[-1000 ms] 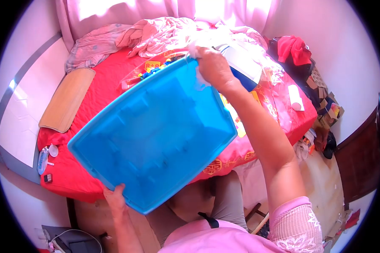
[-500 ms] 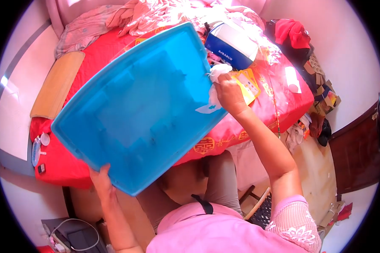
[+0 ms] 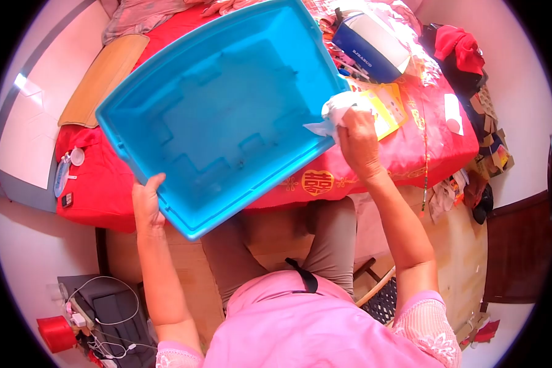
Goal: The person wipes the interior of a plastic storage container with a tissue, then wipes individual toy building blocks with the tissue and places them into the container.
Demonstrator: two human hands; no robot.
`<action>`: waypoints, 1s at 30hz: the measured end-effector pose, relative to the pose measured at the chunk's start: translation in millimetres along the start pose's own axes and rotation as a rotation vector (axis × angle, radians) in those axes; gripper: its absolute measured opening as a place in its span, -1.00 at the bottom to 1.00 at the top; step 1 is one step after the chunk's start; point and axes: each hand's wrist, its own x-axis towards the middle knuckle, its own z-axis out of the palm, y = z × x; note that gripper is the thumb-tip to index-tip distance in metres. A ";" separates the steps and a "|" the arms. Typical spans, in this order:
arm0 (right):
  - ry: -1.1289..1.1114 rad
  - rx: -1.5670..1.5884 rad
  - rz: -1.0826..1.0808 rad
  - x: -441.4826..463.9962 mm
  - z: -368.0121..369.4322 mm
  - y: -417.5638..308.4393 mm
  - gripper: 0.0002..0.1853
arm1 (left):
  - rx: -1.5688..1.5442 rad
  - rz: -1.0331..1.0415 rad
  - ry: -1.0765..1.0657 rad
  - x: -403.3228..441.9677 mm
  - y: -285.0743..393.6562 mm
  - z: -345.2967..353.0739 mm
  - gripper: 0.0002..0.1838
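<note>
A blue plastic tub point(image 3: 221, 110) is held tilted at the frame's centre, and a white cloth point(image 3: 337, 110) is pressed at its right corner.
The tub's lower-left rim is clamped by the left hand point(image 3: 148, 205); the cloth is bunched in the right hand's point(image 3: 360, 141) closed fingers. Inside the tub, moulded ridges are seen; the contents of the blue-and-white box point(image 3: 374, 46), upper right, cannot be told. Since one second ago, the cloth has been shifted from the tub's top corner.
</note>
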 end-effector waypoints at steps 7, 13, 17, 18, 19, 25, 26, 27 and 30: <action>0.007 0.256 -0.095 8.6 22.7 -50.6 -0.80 | -0.186 0.029 0.002 5.0 6.3 4.8 -0.56; -0.027 0.319 -0.217 11.9 33.4 -96.2 -0.81 | -0.235 0.074 0.031 4.9 1.2 -2.8 -0.66; -0.071 0.420 -0.375 16.6 29.7 -111.5 -0.76 | -0.214 0.085 0.045 2.8 6.3 1.1 -0.68; -0.071 0.421 -0.396 15.9 31.0 -115.4 -0.76 | -0.221 0.074 0.044 2.0 7.4 3.4 -0.68; -0.069 0.421 -0.419 15.2 33.0 -120.1 -0.75 | -0.225 0.091 0.054 1.2 7.0 5.9 -0.68; -0.154 0.579 -0.524 8.3 32.9 -156.1 -0.75 | -0.245 0.066 0.047 -2.0 11.4 10.0 -0.68; -0.160 0.550 -0.520 6.4 34.2 -148.0 -0.75 | -0.239 0.059 0.064 -3.2 11.8 10.5 -0.68; -0.165 0.521 -0.521 4.5 36.4 -136.7 -0.76 | -0.237 0.070 0.063 -2.9 10.3 9.6 -0.69; -0.173 0.423 -0.454 9.5 27.0 -113.4 -0.76 | -0.249 0.098 0.067 -0.6 4.4 8.5 -0.70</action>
